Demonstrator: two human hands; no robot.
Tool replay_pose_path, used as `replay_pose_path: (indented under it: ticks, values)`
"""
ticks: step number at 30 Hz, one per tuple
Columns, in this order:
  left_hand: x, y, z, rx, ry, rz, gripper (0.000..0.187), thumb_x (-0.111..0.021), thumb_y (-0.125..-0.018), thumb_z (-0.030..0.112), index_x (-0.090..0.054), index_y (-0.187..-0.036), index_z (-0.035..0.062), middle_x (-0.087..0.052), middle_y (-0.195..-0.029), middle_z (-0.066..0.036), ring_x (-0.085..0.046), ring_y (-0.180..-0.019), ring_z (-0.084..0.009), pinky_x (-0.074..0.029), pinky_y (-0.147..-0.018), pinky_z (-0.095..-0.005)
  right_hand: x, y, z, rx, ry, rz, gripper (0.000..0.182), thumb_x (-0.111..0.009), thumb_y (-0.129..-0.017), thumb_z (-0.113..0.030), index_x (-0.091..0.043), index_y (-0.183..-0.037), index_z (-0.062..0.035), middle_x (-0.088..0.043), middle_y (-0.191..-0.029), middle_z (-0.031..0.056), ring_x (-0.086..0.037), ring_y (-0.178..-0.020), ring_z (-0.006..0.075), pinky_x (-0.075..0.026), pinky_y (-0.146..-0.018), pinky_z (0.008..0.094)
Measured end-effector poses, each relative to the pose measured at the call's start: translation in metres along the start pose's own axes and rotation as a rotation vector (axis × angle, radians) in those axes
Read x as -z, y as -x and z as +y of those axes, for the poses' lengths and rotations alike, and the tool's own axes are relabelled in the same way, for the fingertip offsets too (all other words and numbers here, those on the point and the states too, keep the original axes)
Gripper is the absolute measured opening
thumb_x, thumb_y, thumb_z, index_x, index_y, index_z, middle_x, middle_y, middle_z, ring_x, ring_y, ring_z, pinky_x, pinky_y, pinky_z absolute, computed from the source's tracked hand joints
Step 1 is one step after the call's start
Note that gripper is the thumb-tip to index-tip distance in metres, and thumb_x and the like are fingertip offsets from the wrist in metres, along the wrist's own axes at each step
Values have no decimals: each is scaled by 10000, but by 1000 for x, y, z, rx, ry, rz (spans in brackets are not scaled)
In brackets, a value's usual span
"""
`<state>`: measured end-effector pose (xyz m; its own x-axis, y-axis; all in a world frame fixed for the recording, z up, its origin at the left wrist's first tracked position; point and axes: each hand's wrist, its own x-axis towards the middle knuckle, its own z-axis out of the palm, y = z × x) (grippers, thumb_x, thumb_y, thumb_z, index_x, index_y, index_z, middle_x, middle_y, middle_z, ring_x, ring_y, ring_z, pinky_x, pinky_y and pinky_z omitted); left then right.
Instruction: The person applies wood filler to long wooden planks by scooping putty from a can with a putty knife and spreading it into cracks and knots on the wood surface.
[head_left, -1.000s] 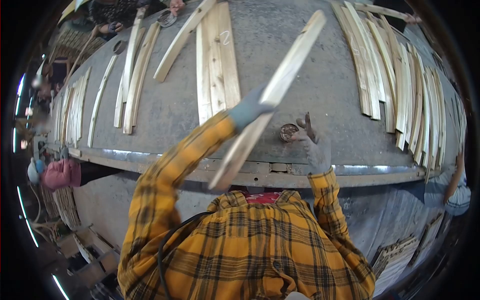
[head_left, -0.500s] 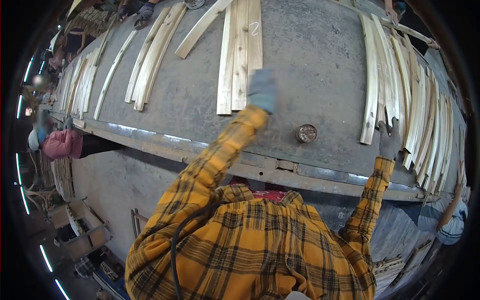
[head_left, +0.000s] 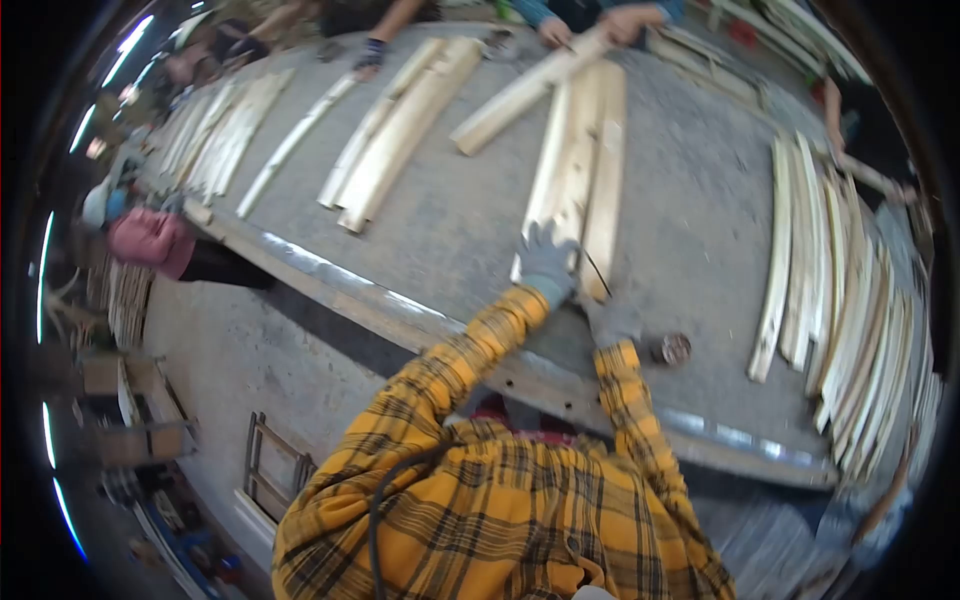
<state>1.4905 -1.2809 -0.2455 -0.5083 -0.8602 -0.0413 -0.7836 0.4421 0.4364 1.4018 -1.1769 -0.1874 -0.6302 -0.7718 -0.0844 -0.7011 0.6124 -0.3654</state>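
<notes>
My left hand (head_left: 547,262), in a grey glove, lies with its fingers spread over the near ends of several pale boards (head_left: 575,165) at the middle of the table. Just right of it, my gloved right hand (head_left: 612,320) is at the near end of the rightmost of these boards; its fingers are blurred. A thin dark line or object (head_left: 597,272) crosses that board's end, too unclear to name. A round tin (head_left: 672,348) stands beside my right hand.
More boards lie in groups at the left (head_left: 395,135) and right (head_left: 850,300) of the grey table (head_left: 690,215). Across it, a person's hands (head_left: 620,25) hold a slanted board (head_left: 520,100). Another person in pink (head_left: 150,240) stands at the left edge.
The view has turned. My left hand has come down onto the near ends of the middle boards. My right hand has left the right-hand boards and moved left beside it.
</notes>
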Motion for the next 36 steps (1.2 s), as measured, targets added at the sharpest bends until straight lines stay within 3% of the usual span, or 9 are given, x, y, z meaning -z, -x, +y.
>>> replay_pose_path:
  ticks: [1, 11, 15, 19, 21, 24, 26, 29, 36]
  values:
    - [-25, -5, -13, -14, 48, 191, 522, -689, -653, 376, -576, -1145, 242, -260, -1429, -172, -155, -1330, -449, -109, -1083, -579, 7, 2, -11, -36, 30, -15, 981, -787, -624, -405, -260, -1403, -126, -467, -1258, 172, -536, -1060, 364, -469, -857, 432]
    - [58, 14, -164, 111, -116, 159, 542, -673, -679, 318, -563, -1206, 253, -271, -1426, -171, -153, -1334, -421, -100, -1065, -591, -11, -8, -21, -190, 116, -56, 1044, -816, -610, -370, -207, -1439, -192, -455, -1322, 185, -523, -1117, 370, -449, -912, 430]
    - [60, 39, -152, 75, 239, 321, 496, -684, -690, 314, -586, -1158, 184, -402, -1326, -174, -357, -1223, -369, -311, -1018, -460, -21, -6, -10, -112, -14, 57, 960, -795, -639, -295, -245, -1418, -178, -465, -1314, 198, -532, -1109, 371, -445, -913, 421]
    - [57, 64, -104, 196, 784, 17, 419, -674, -782, 292, -578, -1128, 76, -604, -1064, -158, -587, -959, -258, -482, -844, -383, -21, 16, 1, -70, -432, 52, 844, -780, -634, -162, -342, -1345, -34, -515, -1217, 207, -572, -1040, 306, -463, -887, 377]
    - [22, 67, -91, 393, 1463, -288, 345, -632, -842, 263, -581, -1091, 30, -635, -1016, -125, -621, -871, -204, -516, -781, -339, -16, 38, -6, -31, -572, 51, 818, -772, -634, -112, -352, -1326, 7, -522, -1167, 197, -584, -977, 251, -483, -838, 331]
    - [44, 69, -64, 540, 1748, -531, 314, -622, -862, 253, -587, -1067, 19, -640, -1019, -115, -624, -875, -192, -517, -782, -331, -18, 64, -17, -28, -766, -17, 792, -759, -651, -65, -349, -1324, 12, -524, -1136, 163, -578, -938, 216, -490, -808, 303]
    - [64, 73, -46, 717, 2032, -643, 167, -611, -868, 197, -588, -955, 57, -612, -816, -70, -584, -677, -154, -495, -609, -272, -15, 81, -38, -52, -945, -92, 776, -748, -668, -39, -344, -1329, 5, -524, -1129, 142, -576, -925, 207, -490, -801, 295]
    - [48, 69, -54, 493, 2072, -726, 354, -652, -844, 243, -564, -1095, 8, -616, -994, -92, -607, -846, -189, -517, -755, -344, -12, 96, -64, -133, -1130, -137, 743, -714, -707, 10, -324, -1339, -1, -521, -1155, 129, -573, -936, 185, -488, -793, 280]
    - [59, 70, -69, 518, 1811, -622, 423, -632, -840, 123, -505, -1216, -24, -617, -914, -78, -606, -791, -161, -526, -693, -288, -19, 102, -73, -132, -1014, -275, 736, -725, -738, -23, -312, -1347, -1, -547, -1146, 127, -575, -970, 173, -480, -824, 274]
